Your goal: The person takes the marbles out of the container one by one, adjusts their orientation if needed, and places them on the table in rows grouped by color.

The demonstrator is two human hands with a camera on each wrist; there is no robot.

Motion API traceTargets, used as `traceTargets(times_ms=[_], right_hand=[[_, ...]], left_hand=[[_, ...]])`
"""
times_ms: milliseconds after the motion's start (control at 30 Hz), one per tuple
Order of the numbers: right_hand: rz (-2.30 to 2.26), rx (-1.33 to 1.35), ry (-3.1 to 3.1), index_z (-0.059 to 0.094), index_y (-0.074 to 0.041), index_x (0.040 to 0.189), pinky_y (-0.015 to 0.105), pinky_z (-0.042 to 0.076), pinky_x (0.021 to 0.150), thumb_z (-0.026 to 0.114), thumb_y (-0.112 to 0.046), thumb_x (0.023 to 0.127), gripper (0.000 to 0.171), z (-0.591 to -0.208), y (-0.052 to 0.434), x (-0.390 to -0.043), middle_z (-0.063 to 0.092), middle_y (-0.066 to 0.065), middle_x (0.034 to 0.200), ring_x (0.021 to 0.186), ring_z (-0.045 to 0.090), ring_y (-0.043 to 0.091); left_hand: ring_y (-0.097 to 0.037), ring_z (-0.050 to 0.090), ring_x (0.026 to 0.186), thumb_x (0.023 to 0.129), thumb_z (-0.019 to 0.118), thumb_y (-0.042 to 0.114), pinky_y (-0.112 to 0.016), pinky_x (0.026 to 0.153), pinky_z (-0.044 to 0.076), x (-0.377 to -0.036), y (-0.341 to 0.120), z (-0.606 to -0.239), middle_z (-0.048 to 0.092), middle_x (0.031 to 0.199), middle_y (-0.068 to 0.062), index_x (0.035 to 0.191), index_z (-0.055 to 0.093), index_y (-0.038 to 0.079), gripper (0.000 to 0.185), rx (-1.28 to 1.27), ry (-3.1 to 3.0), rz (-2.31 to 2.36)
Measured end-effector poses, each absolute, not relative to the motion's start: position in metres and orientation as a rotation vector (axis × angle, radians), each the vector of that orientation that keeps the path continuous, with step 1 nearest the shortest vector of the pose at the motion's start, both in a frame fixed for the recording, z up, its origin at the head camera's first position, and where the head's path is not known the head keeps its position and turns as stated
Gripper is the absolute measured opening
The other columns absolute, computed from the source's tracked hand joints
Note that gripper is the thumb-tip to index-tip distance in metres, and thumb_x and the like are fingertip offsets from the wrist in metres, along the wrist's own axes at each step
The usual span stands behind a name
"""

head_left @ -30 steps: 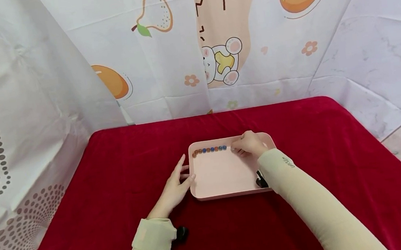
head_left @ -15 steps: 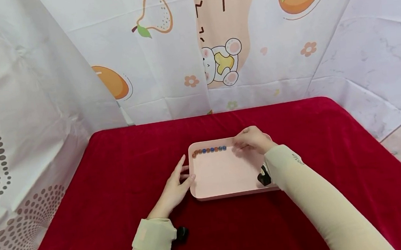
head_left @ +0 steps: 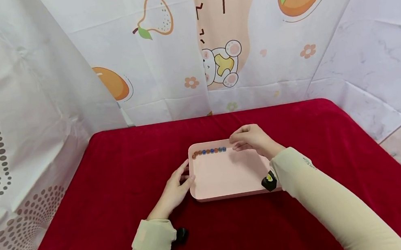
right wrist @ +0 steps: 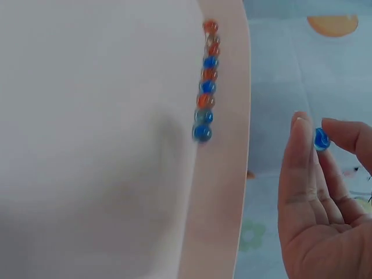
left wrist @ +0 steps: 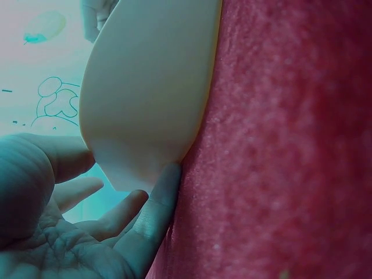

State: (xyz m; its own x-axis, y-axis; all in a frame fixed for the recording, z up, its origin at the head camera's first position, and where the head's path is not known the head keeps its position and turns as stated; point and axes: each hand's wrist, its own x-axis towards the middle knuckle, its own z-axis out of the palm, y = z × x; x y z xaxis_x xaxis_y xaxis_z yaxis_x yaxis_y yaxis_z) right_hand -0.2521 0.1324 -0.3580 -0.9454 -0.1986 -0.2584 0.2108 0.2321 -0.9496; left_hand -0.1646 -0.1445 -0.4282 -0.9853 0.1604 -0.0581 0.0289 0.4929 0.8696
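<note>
A pale pink tray lies on the red cloth. Along its back wall runs a row of several glass marbles, blue and orange-brown, bending at the left corner. My right hand is raised over the tray's back rim, pinching a blue marble between thumb and fingertip in the right wrist view. At the tray's left side, my left hand rests with fairly straight, spread fingers against the outer wall. The left wrist view has its fingers touching the tray's end.
A red velvet cloth covers the table around the tray. Printed white curtains hang behind and at both sides. A black wrist device under the right sleeve hangs above the tray's front right corner.
My right hand has lifted from the tray floor near the row's right end, shifting up and toward the back rim. My left hand and the marbles in the row keep their places.
</note>
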Motion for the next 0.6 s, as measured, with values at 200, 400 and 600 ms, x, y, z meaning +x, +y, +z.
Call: traceTargets(times_ms=[200, 400, 600], right_hand=[[-1.804, -0.054, 2.166, 0.064, 0.007, 0.11, 0.038, 0.059, 0.082, 0.068, -0.01, 0.091, 0.026, -0.351, 0.129, -0.239, 0.073, 0.012, 0.097, 0.071, 0.071, 0.015], [-1.82, -0.09, 2.142, 0.065, 0.004, 0.11, 0.038, 0.059, 0.083, 0.07, -0.011, 0.09, 0.026, -0.343, 0.121, -0.224, 0.073, 0.01, 0.101, 0.075, 0.072, 0.02], [-1.866, -0.17, 2.102, 0.065, 0.005, 0.109, 0.036, 0.059, 0.081, 0.068, -0.01, 0.091, 0.023, -0.341, 0.116, -0.208, 0.075, 0.008, 0.095, 0.073, 0.072, 0.02]], left_hand=[[-0.031, 0.057, 0.122, 0.101, 0.057, 0.018, -0.05, 0.101, 0.046, -0.165, -0.144, -0.428, 0.047, 0.147, -0.016, 0.156, 0.032, 0.017, 0.061, 0.178, 2.597, 1.525], [-0.03, 0.056, 0.123, 0.101, 0.057, 0.019, -0.049, 0.101, 0.047, -0.165, -0.145, -0.429, 0.046, 0.149, -0.015, 0.156, 0.032, 0.018, 0.06, 0.176, 2.591, 1.519], [-0.03, 0.055, 0.124, 0.102, 0.056, 0.021, -0.048, 0.101, 0.046, -0.166, -0.145, -0.431, 0.045, 0.149, -0.014, 0.157, 0.032, 0.019, 0.06, 0.164, 2.573, 1.521]])
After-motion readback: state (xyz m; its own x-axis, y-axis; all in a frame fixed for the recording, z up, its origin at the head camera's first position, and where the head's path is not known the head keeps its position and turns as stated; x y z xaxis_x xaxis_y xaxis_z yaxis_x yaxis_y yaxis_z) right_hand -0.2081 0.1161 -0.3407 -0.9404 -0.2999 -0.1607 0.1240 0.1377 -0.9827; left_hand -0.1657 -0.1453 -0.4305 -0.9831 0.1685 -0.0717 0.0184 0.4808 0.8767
